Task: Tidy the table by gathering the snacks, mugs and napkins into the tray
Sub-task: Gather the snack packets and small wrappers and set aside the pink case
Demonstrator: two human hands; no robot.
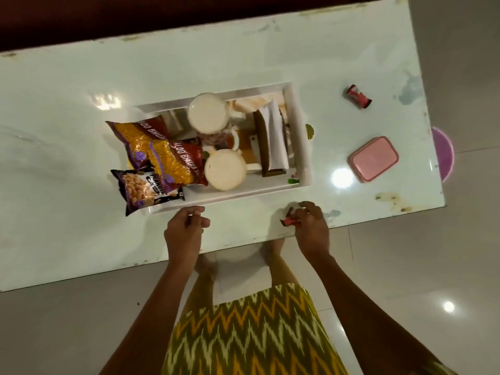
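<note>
A white tray (301,147) sits mid-table. Inside it lie two yellow-and-maroon snack bags (162,147), a dark peanut packet (143,189) hanging over its near left corner, three mugs seen from above (208,113), and folded white napkins (273,136). My right hand (311,226) is at the table's near edge, fingers closed on a small red wrapper (289,220). My left hand (186,228) hovers just in front of the tray's near rim, fingers curled with nothing in them. A second small red packet (358,97) lies on the table at the far right.
A pink lidded box (374,158) rests near the table's right edge, with a purple round stool (446,152) beyond it on the floor. The glossy table top (67,117) shows light glare and stains. Tiled floor lies below my body.
</note>
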